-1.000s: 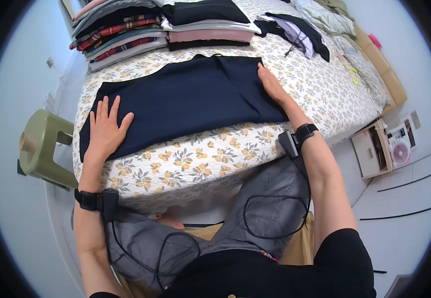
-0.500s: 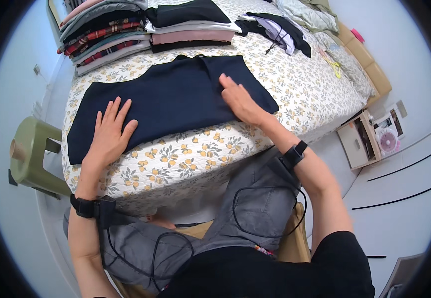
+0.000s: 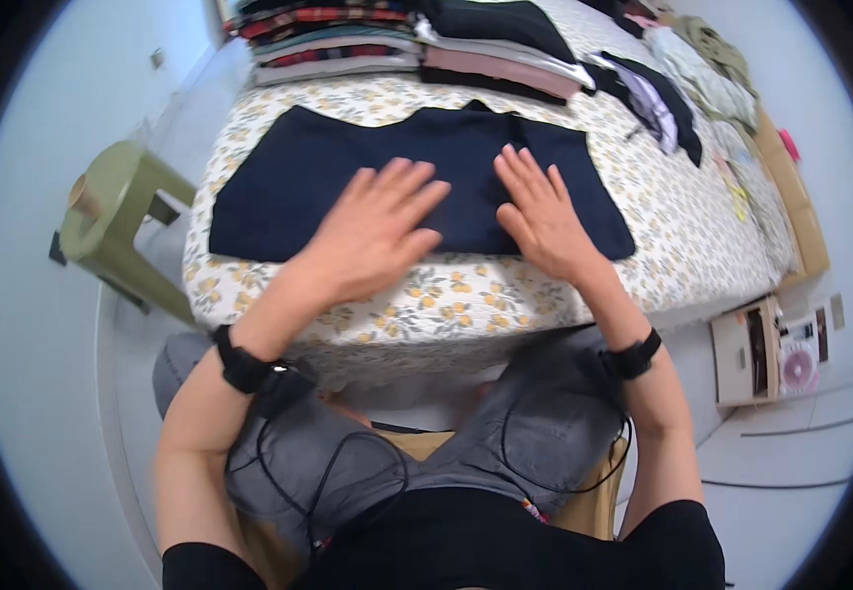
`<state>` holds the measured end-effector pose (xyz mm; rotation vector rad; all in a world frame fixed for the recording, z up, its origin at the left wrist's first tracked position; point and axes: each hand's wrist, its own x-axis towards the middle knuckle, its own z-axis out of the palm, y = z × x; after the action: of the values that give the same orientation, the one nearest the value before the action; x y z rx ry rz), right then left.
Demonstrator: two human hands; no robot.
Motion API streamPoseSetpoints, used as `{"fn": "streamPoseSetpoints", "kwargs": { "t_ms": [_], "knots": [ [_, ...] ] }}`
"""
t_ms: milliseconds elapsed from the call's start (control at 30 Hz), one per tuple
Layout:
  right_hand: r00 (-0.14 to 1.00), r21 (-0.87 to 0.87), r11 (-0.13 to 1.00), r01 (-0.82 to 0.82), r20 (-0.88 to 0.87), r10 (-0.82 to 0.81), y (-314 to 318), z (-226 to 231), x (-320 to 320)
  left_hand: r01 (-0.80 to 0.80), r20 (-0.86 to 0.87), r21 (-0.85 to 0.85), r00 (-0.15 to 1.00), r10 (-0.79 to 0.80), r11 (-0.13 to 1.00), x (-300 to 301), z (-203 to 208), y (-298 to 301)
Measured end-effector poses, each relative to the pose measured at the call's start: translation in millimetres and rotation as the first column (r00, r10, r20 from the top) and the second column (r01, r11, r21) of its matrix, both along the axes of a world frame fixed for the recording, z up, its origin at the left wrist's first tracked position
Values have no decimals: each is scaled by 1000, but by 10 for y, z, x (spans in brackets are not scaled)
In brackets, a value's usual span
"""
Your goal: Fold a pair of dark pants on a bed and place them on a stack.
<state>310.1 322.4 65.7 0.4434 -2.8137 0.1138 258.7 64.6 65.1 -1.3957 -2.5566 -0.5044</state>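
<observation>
A dark navy folded garment (image 3: 289, 187) lies flat along the near edge of the bed; its exact kind I cannot make out. Over its middle is my left hand (image 3: 377, 226), fingers spread and slightly blurred, gripping nothing. My right hand (image 3: 542, 216) is on the right part of the cloth, palm down with the fingers stretched out. Whether the left palm presses on the cloth or hovers just above it, I cannot tell. A dark strip or strap (image 3: 517, 130) shows at the garment's far edge, by the right fingertips.
The bed has a lemon-print cover (image 3: 348, 98). Behind the garment stand a stack of plaid and plain folded clothes (image 3: 338, 44) and a second stack (image 3: 495, 64). Loose clothes (image 3: 652, 103) lie farther right. A green stool (image 3: 121, 211) stands left; a small cabinet (image 3: 741, 354) stands right.
My left hand has moved right, from the garment's left part to its middle. The right hand stays on the right part, fingers now pointing farther away. The view has shifted left.
</observation>
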Motion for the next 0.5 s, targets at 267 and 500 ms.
{"fn": "streamPoseSetpoints", "kwargs": {
  "t_ms": [267, 500],
  "knots": [
    [990, 41, 994, -103, 103, 98, -364, -334, 42, 71, -22, -92, 997, -73, 993, 146, -393, 174],
    [994, -72, 992, -106, -8, 105, -470, -153, -82, -74, 45, -162, 996, 83, 984, -100, -178, 110]
  ]
}}
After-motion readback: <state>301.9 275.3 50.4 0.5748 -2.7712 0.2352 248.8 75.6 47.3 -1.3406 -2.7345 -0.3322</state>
